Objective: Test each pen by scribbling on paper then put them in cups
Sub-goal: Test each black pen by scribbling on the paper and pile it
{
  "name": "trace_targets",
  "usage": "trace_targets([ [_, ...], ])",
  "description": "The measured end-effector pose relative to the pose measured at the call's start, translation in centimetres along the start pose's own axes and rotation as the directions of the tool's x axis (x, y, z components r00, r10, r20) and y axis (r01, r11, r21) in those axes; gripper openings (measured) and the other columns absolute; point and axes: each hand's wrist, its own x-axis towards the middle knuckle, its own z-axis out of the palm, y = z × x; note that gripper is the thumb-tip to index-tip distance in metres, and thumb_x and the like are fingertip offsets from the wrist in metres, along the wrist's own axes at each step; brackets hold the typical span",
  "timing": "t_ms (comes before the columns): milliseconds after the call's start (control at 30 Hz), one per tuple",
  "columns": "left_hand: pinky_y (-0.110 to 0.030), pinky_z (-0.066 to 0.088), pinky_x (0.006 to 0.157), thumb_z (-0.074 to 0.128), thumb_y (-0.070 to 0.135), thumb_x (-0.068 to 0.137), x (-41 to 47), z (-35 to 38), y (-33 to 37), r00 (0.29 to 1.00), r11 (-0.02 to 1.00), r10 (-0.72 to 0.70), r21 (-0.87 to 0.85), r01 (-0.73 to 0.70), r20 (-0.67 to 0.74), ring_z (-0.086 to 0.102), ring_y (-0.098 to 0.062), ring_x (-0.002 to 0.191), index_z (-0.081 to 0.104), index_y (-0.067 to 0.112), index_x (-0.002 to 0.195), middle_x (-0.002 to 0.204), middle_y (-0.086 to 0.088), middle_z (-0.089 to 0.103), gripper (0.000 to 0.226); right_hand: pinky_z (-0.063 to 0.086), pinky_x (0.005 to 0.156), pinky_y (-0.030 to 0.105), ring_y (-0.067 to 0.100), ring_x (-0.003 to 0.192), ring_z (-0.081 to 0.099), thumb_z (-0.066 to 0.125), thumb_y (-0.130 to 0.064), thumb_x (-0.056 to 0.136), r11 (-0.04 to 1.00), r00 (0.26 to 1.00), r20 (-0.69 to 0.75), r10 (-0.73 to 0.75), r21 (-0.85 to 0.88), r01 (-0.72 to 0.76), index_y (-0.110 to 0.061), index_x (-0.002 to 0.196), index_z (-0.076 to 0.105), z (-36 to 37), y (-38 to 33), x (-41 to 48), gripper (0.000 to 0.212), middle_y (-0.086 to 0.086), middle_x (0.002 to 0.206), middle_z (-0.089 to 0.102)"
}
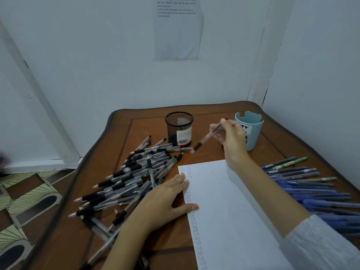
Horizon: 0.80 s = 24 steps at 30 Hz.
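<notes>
A single wide-angle view from the person's head looks forward and steeply down onto the surface (204, 112), close enough that both forearms enter from the bottom edge. It faces a corner of pale walls (116, 55), which fill the upper half. Patterned floor (29, 191) shows at lower left.

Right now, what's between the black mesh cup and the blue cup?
In the head view, the right hand pinching a black pen hangs between the mesh cup and the blue cup, partly covering the blue one.
</notes>
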Motion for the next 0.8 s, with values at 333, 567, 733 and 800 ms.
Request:
trace_targets([
  [333,-0.020,0.008,0.113,0.044,0.066,0.087,0.0,-0.2,0.2,1.000,1.000,-0.023,0.020,0.023,0.007,0.004,-0.001,0.145,0.016,0.027,0.153,0.159,0.012,0.006,0.081,0.011,0.031,0.016,0.005,0.030,0.019,0.044,-0.032,0.096,0.827,0.911,0.167,0.376,0.384,-0.411,-0.016,0.066,0.052,-1.4,-1.7,-2.0,0.035,-0.006,0.039,0.028],
  [567,-0.022,0.010,0.115,0.044,0.066,0.087,0.0,-0.4,0.3,0.999,0.999,-0.029,0.021,0.029,0.021,0.004,-0.002,0.145,0.015,0.027,0.153,0.159,0.012,0.005,0.081,0.016,0.032,0.013,0.003,0.030,0.026,0.054,-0.040,0.091,0.812,0.887,0.269,0.375,0.366,-0.455,-0.012,0.088,0.065,-1.9,-0.7,-2.9,0.030,-0.002,0.058,0.054],
  [733,-0.023,0.011,0.115,0.044,0.066,0.086,-0.1,-0.2,0.2,0.999,0.999,-0.033,0.012,0.033,0.019,0.004,-0.001,0.145,0.016,0.027,0.152,0.159,0.013,0.005,0.082,0.044,0.042,0.013,0.012,0.058,0.066,0.038,-0.013,0.099,0.863,0.844,0.334,0.419,0.143,-0.485,-0.002,0.117,0.064,-1.8,-0.2,-3.2,0.034,0.017,0.104,0.069],
  [800,-0.023,0.012,0.116,0.044,0.066,0.086,-0.1,-0.3,0.2,0.999,0.999,-0.035,0.013,0.035,0.017,0.005,-0.001,0.145,0.017,0.027,0.152,0.159,0.013,0.006,0.082,0.049,0.051,0.023,0.019,0.061,0.063,0.032,-0.033,0.101,0.851,0.803,0.356,0.478,0.038,-0.524,-0.003,0.117,0.065,-2.0,0.3,-3.3,0.047,0.017,0.094,0.069],
])
